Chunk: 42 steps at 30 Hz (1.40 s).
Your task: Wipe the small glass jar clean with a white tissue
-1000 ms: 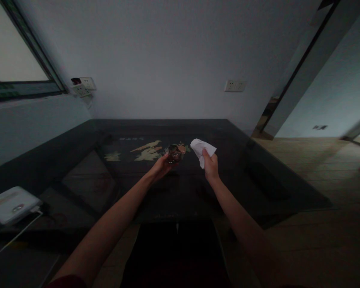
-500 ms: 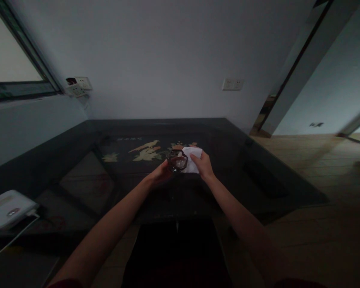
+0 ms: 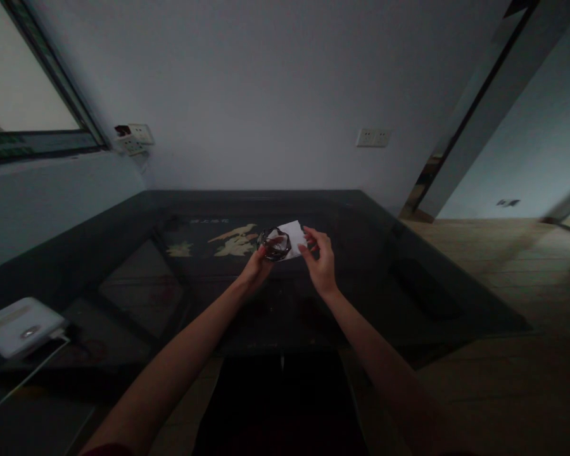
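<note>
Above the dark table, my left hand (image 3: 256, 266) is closed around the left side of a clear glass vessel (image 3: 276, 245) with an angular rim. The mouth of the glass tilts toward me; its full depth is hidden. A white tissue (image 3: 293, 235) rests against the right side of the glass, and part of it seems to show inside or through it. My right hand (image 3: 320, 256) is at the tissue's right edge, thumb and fingers curved but apart. The thumb tip overlaps the tissue, without a visible firm grip.
The dark glass-topped table (image 3: 361, 215) bears a bird-and-flower picture (image 3: 235, 240). A white box-shaped device (image 3: 21, 326) with a cable stands at the left edge. A dark flat object (image 3: 425, 288) lies on the right. Wall sockets (image 3: 373, 137) are behind.
The glass and tissue have moved slightly up and left, and the glass is turned differently. My right fingers have spread from their pinch on the tissue. The view has shifted a little.
</note>
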Tool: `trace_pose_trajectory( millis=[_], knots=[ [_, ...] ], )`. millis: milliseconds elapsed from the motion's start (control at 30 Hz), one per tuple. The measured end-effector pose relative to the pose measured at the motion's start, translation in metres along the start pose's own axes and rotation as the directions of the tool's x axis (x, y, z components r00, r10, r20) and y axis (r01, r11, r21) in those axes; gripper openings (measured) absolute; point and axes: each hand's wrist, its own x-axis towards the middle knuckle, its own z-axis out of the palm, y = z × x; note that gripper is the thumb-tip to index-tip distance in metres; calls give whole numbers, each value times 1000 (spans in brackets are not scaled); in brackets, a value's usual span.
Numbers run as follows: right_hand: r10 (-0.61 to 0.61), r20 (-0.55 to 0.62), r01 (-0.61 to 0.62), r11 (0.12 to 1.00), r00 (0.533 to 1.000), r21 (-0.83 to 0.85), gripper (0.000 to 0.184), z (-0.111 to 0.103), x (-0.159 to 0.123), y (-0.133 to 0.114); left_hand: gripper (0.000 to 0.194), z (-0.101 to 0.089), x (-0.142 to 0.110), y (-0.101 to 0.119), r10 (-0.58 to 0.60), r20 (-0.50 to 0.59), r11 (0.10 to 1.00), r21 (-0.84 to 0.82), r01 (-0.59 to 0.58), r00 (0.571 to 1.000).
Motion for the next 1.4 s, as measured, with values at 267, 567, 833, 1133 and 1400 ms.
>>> trace_pose_trajectory(
  millis=[267,567,833,1133,1400],
  knots=[
    [-25,286,34,999,958,-26,80,17,-6,19,58,9,-10,2,-50,76,998,48,46,996],
    [-22,217,2,996,976,91,76,17,-8,18,69,8,-8,0,-106,143,989,116,90,984],
    [77,158,-135,908,984,396,77,12,-5,13,55,-2,0,17,74,-44,970,236,-62,996],
    [166,151,-219,855,974,470,77,10,-4,26,73,-7,-2,19,298,-234,864,478,-158,926],
    [182,110,-213,864,977,457,82,14,-5,32,37,-4,2,1,277,-128,870,453,-193,952]
  ],
)
